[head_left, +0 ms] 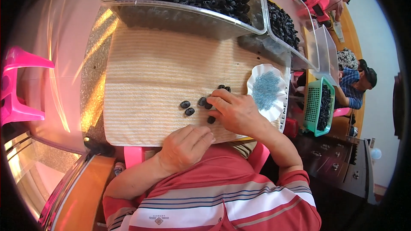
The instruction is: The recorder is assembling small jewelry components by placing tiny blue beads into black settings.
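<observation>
So the person in the red striped shirt has a beige ribbed mat (150,72) spread on the table, and everything sits around that. A few small black ridged parts (188,108) lie loose near the mat's front edge. The right hand (237,112) rests on the mat's right side, palm down, fingers curled loosely, fingertips touching a couple of the black pieces; can't tell if it's actually pinching one. The left hand (186,145) is at the front edge of the mat, half curled into a loose fist, gripping nothing I can see. Just off the mat's right edge there's a white scalloped dish (256,77) full of tiny blue bits (265,90). Behind the mat, a big clear bin (180,15) is heaped with more black parts.
</observation>
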Tool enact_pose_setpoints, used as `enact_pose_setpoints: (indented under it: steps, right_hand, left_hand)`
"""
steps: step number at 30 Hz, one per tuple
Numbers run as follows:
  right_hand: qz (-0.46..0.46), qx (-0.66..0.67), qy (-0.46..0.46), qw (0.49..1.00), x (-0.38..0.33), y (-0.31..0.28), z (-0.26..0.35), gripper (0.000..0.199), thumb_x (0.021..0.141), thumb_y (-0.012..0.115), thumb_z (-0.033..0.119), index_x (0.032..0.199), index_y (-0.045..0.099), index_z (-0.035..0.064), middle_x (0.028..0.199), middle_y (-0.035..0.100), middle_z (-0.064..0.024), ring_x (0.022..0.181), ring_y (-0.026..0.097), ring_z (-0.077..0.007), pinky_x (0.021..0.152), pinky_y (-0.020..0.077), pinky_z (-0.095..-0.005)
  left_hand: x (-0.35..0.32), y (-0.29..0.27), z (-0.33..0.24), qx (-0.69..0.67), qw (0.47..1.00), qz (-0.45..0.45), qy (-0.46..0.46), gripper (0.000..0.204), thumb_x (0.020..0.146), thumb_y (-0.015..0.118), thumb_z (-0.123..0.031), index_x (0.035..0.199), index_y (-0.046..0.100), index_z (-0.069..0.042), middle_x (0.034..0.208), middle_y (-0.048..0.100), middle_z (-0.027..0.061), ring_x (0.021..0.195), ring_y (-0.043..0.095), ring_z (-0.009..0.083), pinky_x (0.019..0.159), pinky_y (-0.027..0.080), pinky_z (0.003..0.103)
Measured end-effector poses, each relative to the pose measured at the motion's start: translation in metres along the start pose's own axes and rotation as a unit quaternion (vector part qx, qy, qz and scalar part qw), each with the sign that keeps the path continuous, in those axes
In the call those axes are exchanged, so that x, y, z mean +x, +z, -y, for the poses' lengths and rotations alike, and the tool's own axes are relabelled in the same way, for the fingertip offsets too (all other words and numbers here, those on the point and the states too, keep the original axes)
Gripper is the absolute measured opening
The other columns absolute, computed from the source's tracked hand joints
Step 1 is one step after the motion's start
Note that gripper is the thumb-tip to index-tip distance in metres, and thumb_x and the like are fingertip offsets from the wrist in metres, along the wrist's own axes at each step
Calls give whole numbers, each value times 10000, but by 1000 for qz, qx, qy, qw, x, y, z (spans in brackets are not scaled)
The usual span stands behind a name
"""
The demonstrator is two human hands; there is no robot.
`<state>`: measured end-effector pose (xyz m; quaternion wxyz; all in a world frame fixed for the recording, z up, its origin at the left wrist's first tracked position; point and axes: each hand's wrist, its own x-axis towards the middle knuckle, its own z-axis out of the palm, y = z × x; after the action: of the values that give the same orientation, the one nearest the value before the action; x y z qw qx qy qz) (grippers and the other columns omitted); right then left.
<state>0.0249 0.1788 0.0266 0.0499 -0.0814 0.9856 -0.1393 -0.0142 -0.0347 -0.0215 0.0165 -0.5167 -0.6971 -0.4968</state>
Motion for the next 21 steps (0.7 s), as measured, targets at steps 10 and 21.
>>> enact_pose_setpoints:
  steps: [10,21]
  right_hand:
    - [-74,26,-20,997,2,16,-2,214,819,753,122,1006,665,69,967,653,-64,698,694,-240,566,543,-353]
    - [-80,40,0,996,-10,13,9,283,860,650,98,1132,608,30,1096,624,-110,849,705,-269,638,573,-351]
  left_hand:
    - [-1,-7,-1,-56,997,1,-44,228,751,793,-49,958,703,-23,965,702,139,761,688,296,611,560,365]
    - [3,-8,-4,-44,993,-49,-96,298,761,808,-11,1039,699,-8,1014,703,129,808,694,262,661,576,333]
